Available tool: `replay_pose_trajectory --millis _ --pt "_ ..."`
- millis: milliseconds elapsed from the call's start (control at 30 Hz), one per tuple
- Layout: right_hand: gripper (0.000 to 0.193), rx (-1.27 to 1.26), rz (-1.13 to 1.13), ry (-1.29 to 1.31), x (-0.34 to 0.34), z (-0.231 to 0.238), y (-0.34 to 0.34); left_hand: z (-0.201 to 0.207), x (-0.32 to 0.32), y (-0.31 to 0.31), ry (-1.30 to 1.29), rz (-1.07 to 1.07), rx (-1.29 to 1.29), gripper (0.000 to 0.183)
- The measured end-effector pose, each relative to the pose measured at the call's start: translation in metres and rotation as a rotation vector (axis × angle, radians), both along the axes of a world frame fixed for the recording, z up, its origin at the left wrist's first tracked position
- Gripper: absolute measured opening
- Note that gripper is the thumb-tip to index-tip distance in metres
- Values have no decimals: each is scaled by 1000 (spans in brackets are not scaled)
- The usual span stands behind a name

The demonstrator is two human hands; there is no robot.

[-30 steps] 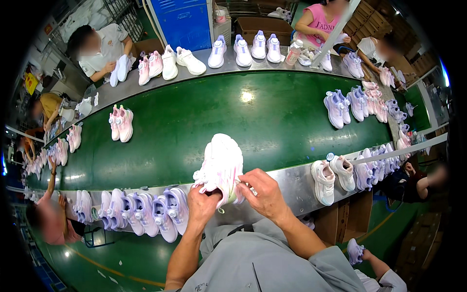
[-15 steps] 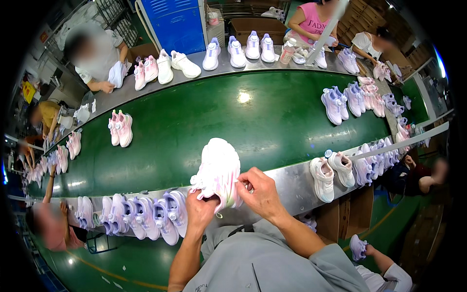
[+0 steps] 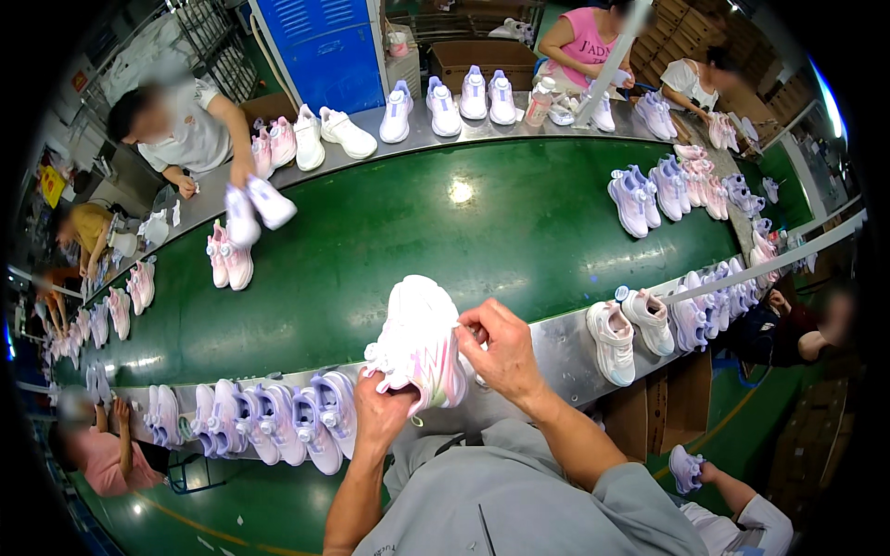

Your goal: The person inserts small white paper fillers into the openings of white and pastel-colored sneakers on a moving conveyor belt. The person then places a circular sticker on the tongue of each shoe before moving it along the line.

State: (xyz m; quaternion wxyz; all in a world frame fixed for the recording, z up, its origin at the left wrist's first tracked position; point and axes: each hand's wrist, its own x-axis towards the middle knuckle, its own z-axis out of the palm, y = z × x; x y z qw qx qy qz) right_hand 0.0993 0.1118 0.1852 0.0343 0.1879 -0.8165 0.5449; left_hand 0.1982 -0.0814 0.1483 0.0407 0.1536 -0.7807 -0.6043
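A white and pink sneaker [image 3: 422, 338] is held up over the near edge of the bench, its toe pointing away from me. My left hand [image 3: 382, 408] grips it at the heel and collar, with the fingers partly inside the opening. Close to the sneaker's right side, my right hand [image 3: 501, 352] is closed in a pinch. Whatever lies between those fingertips, if anything, is too small to make out. Bright glare washes out much of the sneaker's upper.
A green conveyor belt [image 3: 389, 213] runs in front of me. Lavender sneakers [image 3: 320, 417] line the metal ledge at left; a white pair [image 3: 626, 334] stands at right. Across the belt, a person's hand [image 3: 241, 167] holds lavender sneakers [image 3: 255, 211] above a pink pair [image 3: 230, 258].
My right hand has drawn slightly up and away from the sneaker's side, which stays in my left hand. Across the belt, a person has brought a lavender pair out over it.
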Motion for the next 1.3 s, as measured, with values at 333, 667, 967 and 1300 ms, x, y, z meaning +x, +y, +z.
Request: replay_pose_trajectory --millis 333,667,967,1300 --pt "9 68 133 3 -33 8 6 -3 7 -4 170 -78 -297 33" --pt "9 92 216 -61 23 -7 9 -12 2 -1 -151 50 27 32" --pt "15 201 148 259 41 -19 5 -6 -14 4 -278 50 -154 31" --pt "19 301 185 394 57 -41 3 -54 -24 -4 -292 153 -78 19"
